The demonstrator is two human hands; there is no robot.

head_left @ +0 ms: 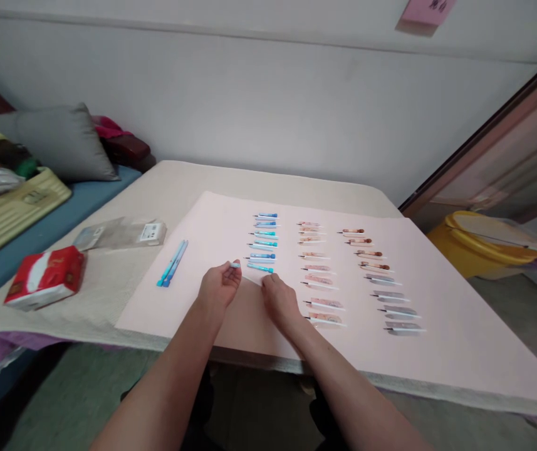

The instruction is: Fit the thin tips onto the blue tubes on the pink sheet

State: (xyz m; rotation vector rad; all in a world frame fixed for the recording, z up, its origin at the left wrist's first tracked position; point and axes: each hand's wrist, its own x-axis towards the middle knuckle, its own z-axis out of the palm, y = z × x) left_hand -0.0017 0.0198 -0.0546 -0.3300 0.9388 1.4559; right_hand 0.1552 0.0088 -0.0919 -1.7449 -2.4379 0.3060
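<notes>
My left hand [220,285] is closed, with a small whitish piece [235,265] pinched between thumb and fingertips; what it is does not show clearly. Just to the right, my right hand [280,299] is closed low over the sheet, its fingertips at the end of a thin white stick [252,280] that resembles a pen refill. Right beyond these fingers lies a turquoise pen barrel [260,268], nearest in a column of blue and turquoise ones. Most of them have a white, dark-tipped refill [262,261] beside them. Two blue pens [172,263] lie apart on the left.
A pale pink sheet [165,316] covers much of the table. Pink-patterned barrels [319,280] and a column of brown and grey ones [390,294] lie rightward. At left are a red tissue pack [45,279] and a clear plastic bag [122,233]. A yellow bucket [477,247] stands right.
</notes>
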